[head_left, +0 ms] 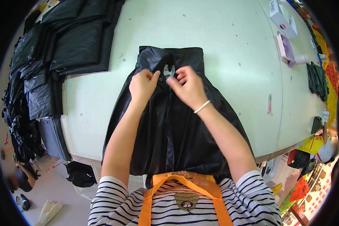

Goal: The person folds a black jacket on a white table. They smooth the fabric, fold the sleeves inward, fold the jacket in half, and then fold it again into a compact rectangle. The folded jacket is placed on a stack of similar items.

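Note:
A shiny black raincoat (184, 139), or a coat much like one, lies spread before me with its collar (188, 54) at the far end. At the left of its neck opening, my left hand (142, 87) has its fingers curled against the fabric, thumb raised. My right hand (188, 86), slightly blurred, is bent inward at the opening's other side; what its fingertips pinch is partly hidden. Between the hands show a pale label (168, 71) and a small round snap (161, 79). A front seam runs down toward my waist.
Folded black garments (81, 43) are stacked at the far left of the pale green table (229, 49). Small snips (269, 103) lie at right. Farther back are a lilac tray (286, 49) and a white box (283, 19). Other people are at both sides.

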{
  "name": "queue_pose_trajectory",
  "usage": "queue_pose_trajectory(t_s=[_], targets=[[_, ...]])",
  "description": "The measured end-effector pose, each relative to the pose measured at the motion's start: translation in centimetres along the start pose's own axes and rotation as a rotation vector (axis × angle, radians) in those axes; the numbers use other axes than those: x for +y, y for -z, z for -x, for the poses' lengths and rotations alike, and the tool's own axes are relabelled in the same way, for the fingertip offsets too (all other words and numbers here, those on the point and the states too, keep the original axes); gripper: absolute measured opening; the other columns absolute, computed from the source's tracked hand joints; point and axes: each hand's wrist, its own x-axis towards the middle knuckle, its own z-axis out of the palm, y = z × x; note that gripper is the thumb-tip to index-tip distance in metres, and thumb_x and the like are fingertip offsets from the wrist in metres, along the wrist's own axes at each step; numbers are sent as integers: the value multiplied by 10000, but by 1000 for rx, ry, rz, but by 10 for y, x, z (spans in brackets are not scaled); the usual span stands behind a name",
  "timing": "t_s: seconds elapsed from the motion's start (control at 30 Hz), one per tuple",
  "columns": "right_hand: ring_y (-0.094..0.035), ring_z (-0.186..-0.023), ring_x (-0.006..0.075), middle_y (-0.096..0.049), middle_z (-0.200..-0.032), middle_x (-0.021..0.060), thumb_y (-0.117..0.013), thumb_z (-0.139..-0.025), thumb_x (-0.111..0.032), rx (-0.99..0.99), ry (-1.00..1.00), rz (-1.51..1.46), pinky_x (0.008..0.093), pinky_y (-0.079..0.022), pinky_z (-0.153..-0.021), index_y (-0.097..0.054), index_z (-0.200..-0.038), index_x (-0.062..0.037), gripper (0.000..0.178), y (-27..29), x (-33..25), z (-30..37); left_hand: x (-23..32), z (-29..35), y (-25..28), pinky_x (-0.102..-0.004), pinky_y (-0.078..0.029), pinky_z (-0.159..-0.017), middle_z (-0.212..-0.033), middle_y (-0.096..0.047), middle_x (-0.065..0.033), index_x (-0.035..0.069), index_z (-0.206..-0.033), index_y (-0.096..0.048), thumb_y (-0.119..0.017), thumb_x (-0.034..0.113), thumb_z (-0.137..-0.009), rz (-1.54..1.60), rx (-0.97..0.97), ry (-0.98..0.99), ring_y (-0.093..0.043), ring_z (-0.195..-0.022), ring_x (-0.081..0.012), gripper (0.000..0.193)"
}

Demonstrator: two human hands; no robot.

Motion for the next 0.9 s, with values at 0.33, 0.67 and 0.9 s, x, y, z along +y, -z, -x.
queue_pose_trajectory(t_s=[0.33, 0.67, 0.9], targets=[[-536, -1019, 363, -556, -1068, 144, -612, -761, -37, 303, 150, 229, 414, -450, -833, -608, -976, -44, 215, -23, 50, 23, -2, 9, -2, -415, -497, -616, -715, -646, -137, 40, -695, -632, -695, 426, -758, -256, -82, -109, -638, -706, -335, 396], [-549, -875, 221, -599, -835, 61, -586, -745, -103, -255, 451, 932, 339, -415, -775, -668, -742, -75, 87, -27, 36, 31, -34, 7, -32, -415, -470, -572, -650, -618, -123, 44, -655, -613, -708, 373, -756, -195, 21, -257, -612, -643, -319, 357], [-638, -817, 279, -652, -830, 135, -630, -739, -103, -338, 339, 877, 356, -519, -694, -639, -787, -29, 89, -32, 34, 11, -49, 1, -43, -405, -457, -566, -623, -589, -119, 34, -641, -598, -713, 331, -750, -156, 49, -280, -589, -628, -308, 337]])
